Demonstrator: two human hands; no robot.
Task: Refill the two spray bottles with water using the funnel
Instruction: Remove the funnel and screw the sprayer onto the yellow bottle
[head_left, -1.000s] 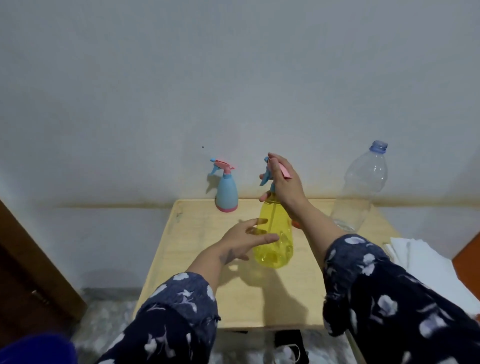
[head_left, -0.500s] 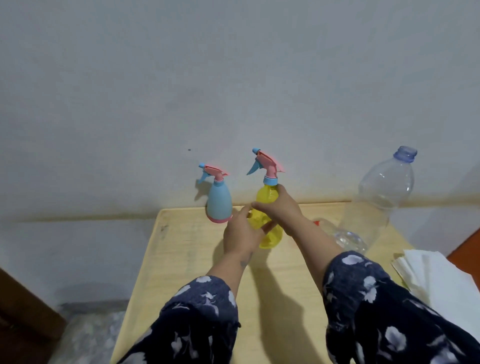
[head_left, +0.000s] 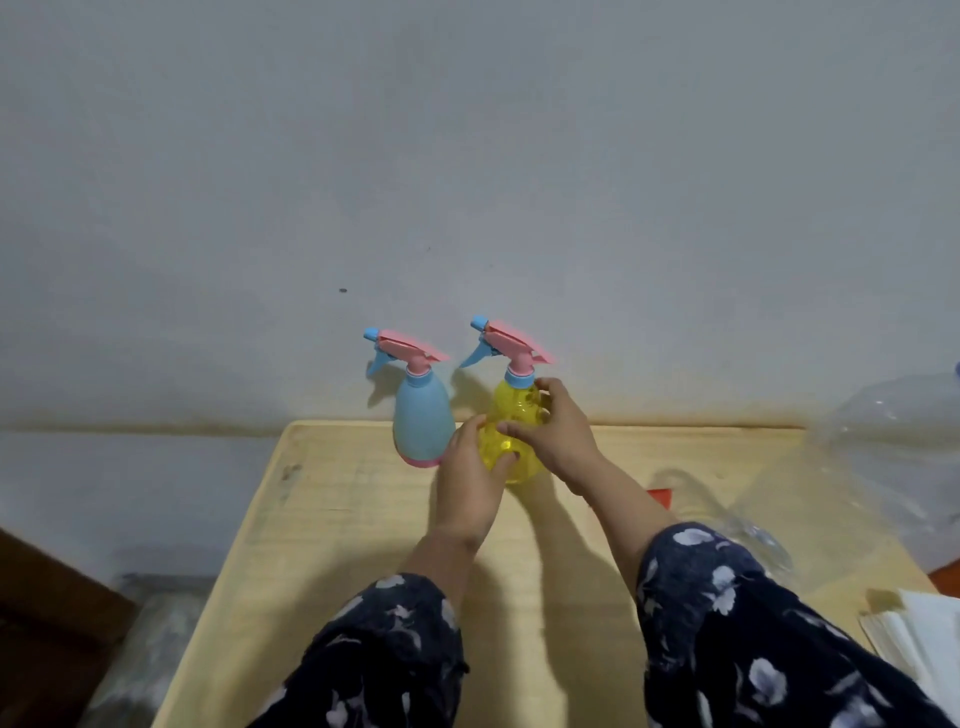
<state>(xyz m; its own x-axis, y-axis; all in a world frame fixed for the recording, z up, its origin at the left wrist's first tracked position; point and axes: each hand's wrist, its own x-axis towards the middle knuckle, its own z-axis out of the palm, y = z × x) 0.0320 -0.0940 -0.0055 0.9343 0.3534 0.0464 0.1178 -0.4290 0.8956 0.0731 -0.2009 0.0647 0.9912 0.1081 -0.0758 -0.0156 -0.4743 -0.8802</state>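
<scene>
Both hands now sit lower on the yellow spray bottle (head_left: 511, 415), just right of the blue spray bottle (head_left: 421, 423) at frame centre, on the table (head_left: 332, 499). Left hand (head_left: 470, 480) and right hand (head_left: 558, 441) curl round its belly (trigger head untouched). Likely light, thin, smooth plastic; steady the body, twist at the collar. Clear water bottle (head_left: 883, 467) at right edge.
</scene>
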